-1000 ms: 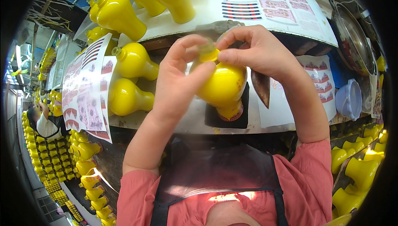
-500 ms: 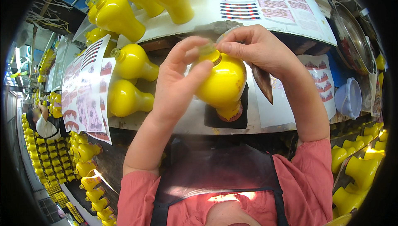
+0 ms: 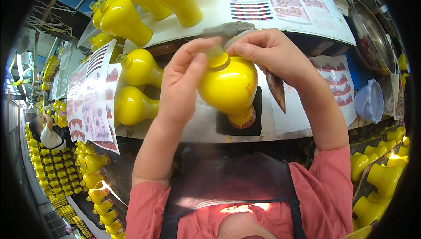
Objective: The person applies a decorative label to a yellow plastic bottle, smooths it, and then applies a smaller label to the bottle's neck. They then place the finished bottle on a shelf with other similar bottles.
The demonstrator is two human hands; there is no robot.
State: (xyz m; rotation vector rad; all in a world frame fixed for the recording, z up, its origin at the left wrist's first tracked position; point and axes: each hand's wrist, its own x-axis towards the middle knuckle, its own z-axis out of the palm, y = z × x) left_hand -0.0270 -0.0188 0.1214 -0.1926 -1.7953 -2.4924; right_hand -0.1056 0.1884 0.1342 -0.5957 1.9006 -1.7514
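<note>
Yel. bottle (image 3: 228, 85), red-patt. foot (image 3: 246, 123)

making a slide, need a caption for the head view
Left hand and right hand at the neck of a yellow vase.

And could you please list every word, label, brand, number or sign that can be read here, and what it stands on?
None can be read on anything in view.
Upper printed sheet: pink motifs and dark bands; any lettering is too small to read.
Left printed sheet: similar prints, any lettering too small.
Right printed sheet: likewise.
Central yellow vase: no lettering visible.
</note>
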